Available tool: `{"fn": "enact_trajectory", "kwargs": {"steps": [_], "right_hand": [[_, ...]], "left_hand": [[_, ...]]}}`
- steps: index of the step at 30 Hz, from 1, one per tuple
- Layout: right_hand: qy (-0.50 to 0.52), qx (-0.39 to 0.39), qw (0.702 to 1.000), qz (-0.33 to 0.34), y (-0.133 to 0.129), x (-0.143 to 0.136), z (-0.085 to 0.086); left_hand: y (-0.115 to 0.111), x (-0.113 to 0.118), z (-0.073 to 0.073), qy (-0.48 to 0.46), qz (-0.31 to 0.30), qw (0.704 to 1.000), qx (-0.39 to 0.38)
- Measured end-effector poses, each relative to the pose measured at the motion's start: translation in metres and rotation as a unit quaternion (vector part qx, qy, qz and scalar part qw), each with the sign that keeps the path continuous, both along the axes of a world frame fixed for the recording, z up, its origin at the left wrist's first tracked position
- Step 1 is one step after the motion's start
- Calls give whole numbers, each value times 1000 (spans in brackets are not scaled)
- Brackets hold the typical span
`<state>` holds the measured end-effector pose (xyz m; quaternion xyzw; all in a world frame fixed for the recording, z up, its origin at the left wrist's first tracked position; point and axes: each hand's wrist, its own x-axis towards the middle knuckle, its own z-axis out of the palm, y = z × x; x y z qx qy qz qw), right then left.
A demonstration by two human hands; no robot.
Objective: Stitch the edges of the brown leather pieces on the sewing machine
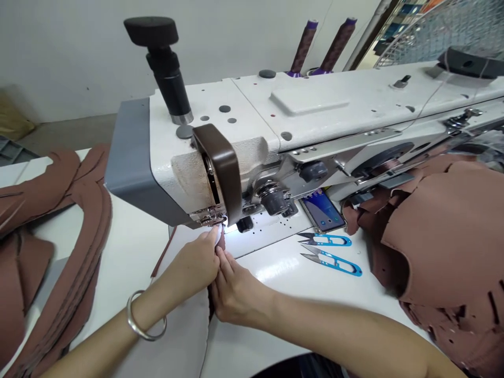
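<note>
A leather piece (pixel 177 325), pale side up with a brown edge strip, lies under the head of a white sewing machine (pixel 244 121). Close below the lit needle area, my left hand (pixel 200 254) is closed on this piece, index finger pointing to the presser foot. My right hand (pixel 236 289) grips the piece's right edge just nearer to me, its fingertips touching the left hand. The needle itself is mostly hidden behind the machine head and fingers.
Two blue thread snips (pixel 333 262) lie right of my hands, near a phone (pixel 323 210). Brown leather pieces are piled at right (pixel 444 231) and curved brown strips (pixel 88 226) at left. Two thread cones (pixel 303 47) stand behind the machine.
</note>
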<state>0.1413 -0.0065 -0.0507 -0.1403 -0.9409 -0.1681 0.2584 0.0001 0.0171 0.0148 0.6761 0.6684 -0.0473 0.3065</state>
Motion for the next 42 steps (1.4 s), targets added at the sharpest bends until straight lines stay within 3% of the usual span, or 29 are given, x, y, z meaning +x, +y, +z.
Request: {"fn": "enact_trajectory", "kwargs": {"steps": [16, 28, 42], "right_hand": [[-23, 9, 1000, -15, 3, -4, 0], [-49, 29, 998, -9, -3, 1, 1], [8, 38, 999, -21, 5, -4, 1]], "left_hand": [[-7, 0, -5, 5, 0, 1000, 13], [-8, -9, -12, -104, -16, 994, 21], [0, -4, -11, -55, -53, 997, 31]]}}
